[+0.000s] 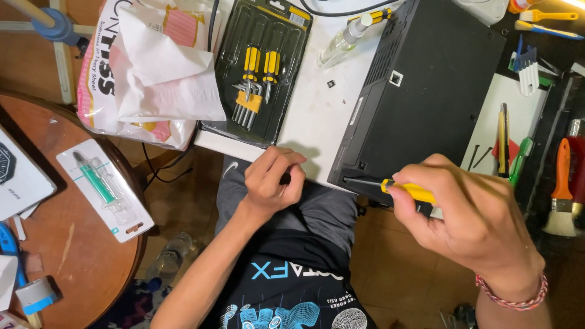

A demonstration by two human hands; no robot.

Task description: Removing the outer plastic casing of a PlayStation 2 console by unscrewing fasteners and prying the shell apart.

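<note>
**Screwdriver held to the black case edge**

A yellow-handled screwdriver [407,189] is gripped in the right hand [472,222], its tip at the black case [420,97] near edge. The left hand [271,180], at nine o'clock, is curled; its contents are hidden. A tool set [259,73] lies at eleven o'clock.

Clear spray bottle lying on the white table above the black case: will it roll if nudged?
Probably. The spray bottle lies on its side and looks round, so a sideways nudge would likely roll it. It seems clear plastic, likely light. The black case beside it might stop it rolling to the right.
</note>
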